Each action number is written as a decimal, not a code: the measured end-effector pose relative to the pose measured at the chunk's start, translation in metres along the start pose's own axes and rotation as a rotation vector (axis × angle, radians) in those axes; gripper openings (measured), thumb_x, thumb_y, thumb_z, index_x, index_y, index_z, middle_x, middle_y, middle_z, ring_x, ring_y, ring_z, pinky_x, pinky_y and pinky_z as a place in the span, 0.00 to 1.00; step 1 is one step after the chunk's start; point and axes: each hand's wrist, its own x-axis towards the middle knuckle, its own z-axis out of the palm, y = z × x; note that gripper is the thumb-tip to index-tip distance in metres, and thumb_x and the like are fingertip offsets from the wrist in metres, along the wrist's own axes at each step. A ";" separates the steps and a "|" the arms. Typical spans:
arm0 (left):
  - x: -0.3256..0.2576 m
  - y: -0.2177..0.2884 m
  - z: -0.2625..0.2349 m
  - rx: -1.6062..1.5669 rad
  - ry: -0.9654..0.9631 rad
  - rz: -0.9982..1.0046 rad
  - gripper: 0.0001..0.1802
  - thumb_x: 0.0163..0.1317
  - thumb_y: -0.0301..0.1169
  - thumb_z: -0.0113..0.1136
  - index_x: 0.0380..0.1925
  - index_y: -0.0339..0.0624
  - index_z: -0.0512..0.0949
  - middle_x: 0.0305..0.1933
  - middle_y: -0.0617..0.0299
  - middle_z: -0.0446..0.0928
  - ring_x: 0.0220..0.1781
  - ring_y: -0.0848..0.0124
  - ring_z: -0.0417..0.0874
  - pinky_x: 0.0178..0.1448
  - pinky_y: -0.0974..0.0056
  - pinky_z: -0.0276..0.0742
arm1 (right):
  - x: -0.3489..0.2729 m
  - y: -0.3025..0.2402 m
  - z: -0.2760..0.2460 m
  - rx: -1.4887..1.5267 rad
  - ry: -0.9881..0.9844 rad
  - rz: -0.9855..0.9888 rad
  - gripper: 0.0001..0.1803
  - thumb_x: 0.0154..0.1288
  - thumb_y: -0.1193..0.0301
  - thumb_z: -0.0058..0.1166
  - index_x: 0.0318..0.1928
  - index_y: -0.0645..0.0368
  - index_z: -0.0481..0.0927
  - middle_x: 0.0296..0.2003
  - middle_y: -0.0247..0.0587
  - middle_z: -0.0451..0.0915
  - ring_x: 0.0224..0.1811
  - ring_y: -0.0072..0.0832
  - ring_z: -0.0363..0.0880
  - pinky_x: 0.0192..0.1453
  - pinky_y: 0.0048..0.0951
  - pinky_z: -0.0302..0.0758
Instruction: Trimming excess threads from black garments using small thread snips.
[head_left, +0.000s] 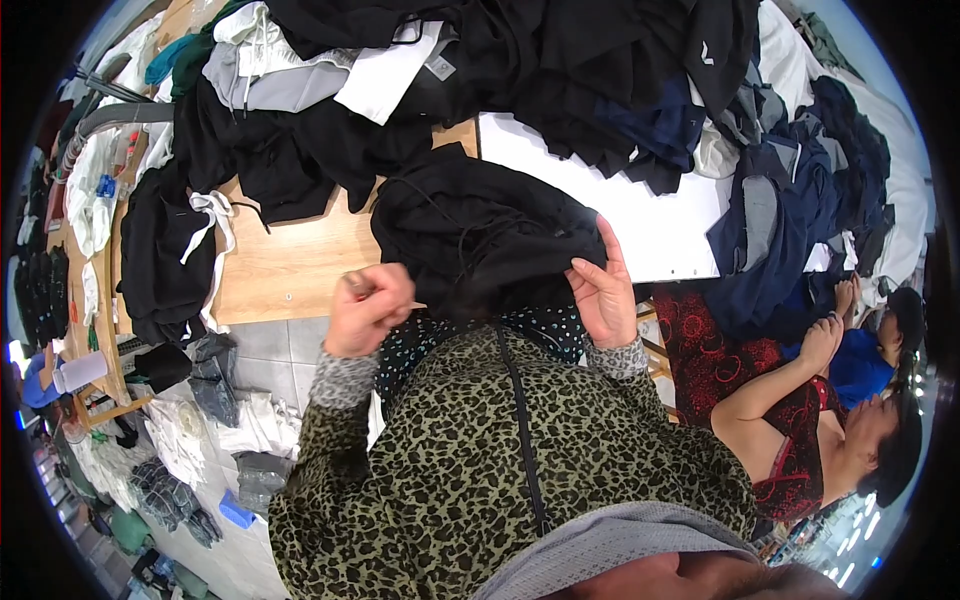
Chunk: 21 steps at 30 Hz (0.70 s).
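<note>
A black garment with a dark cord (480, 220) lies bunched at the table's near edge, partly over my lap. At its right end my right hand (605, 297) pinches the cloth edge, thumb in front and fingers partly behind the fabric. My left hand (368, 310) is curled closed just beside the garment's left side, above the table edge. Something small and thin seems to stick out from those fingers, too small to make out. Folds hide much of the garment's shape.
Black clothes (300, 150) are heaped across the wooden table (262, 275) and a white board (640, 225). Navy garments (780, 230) pile up on the right, near a co-worker in a red-patterned dress (730, 370). White bundles (255, 425) lie on the floor at left.
</note>
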 end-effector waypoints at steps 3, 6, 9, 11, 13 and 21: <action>-0.022 0.010 -0.036 0.476 0.377 -0.186 0.03 0.57 0.23 0.58 0.27 0.35 0.75 0.29 0.61 0.73 0.22 0.75 0.69 0.24 0.73 0.63 | 0.001 -0.001 -0.002 0.002 -0.003 0.012 0.38 0.57 0.90 0.46 0.67 0.52 0.57 0.52 0.43 0.73 0.50 0.28 0.76 0.55 0.29 0.74; -0.018 -0.007 -0.022 1.450 0.520 0.169 0.14 0.53 0.22 0.62 0.42 0.39 0.77 0.39 0.55 0.72 0.31 0.65 0.78 0.34 0.64 0.75 | 0.003 0.000 -0.006 0.003 -0.006 0.024 0.37 0.57 0.90 0.46 0.67 0.52 0.58 0.52 0.44 0.73 0.50 0.28 0.76 0.55 0.30 0.74; -0.010 -0.036 0.011 1.394 0.341 0.353 0.17 0.47 0.29 0.70 0.39 0.41 0.78 0.38 0.56 0.72 0.31 0.68 0.79 0.31 0.65 0.77 | 0.004 0.002 -0.005 0.009 0.006 0.022 0.36 0.58 0.90 0.46 0.66 0.52 0.58 0.51 0.44 0.73 0.49 0.28 0.76 0.55 0.30 0.75; 0.004 -0.060 0.031 1.454 0.180 0.518 0.22 0.41 0.37 0.74 0.37 0.44 0.78 0.38 0.59 0.72 0.29 0.68 0.79 0.30 0.66 0.77 | 0.004 0.003 -0.006 0.011 -0.012 0.025 0.35 0.58 0.89 0.46 0.66 0.53 0.59 0.51 0.44 0.73 0.49 0.28 0.77 0.55 0.30 0.75; 0.022 -0.087 0.044 1.392 0.104 0.572 0.24 0.40 0.36 0.74 0.38 0.44 0.76 0.39 0.59 0.71 0.31 0.65 0.78 0.31 0.66 0.76 | 0.000 0.007 -0.003 0.016 -0.029 0.026 0.35 0.58 0.89 0.46 0.66 0.54 0.59 0.50 0.44 0.73 0.48 0.28 0.77 0.54 0.29 0.76; 0.060 -0.076 0.048 1.065 -0.038 0.265 0.10 0.52 0.22 0.60 0.37 0.37 0.78 0.31 0.57 0.76 0.31 0.64 0.77 0.33 0.67 0.73 | -0.006 -0.015 -0.028 -1.411 0.026 -0.098 0.31 0.49 0.74 0.66 0.56 0.57 0.73 0.43 0.41 0.73 0.30 0.23 0.76 0.33 0.23 0.75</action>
